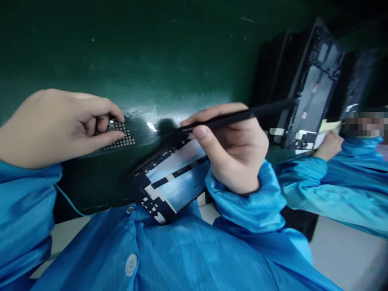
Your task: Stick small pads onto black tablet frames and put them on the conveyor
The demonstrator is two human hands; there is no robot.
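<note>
between me and the green table, one black-framed panel stands tilted before my blue coat. near its upper edge, my right hand closes on one slim black tool; if it touches the panel too, i cannot tell. to the left, my left hand is at one sheet of small squares. its thumb and forefinger stand partly open, and i see no piece between the tips.

to work well, i think these tips should take only one square, by its edge, and the tool should stay light, so the bright surface gets no scratch.

i count one clear film beside the sheet. the squares are many; my fingers hide some. farther right, one co-worker's hand is by one similar panel.
</note>
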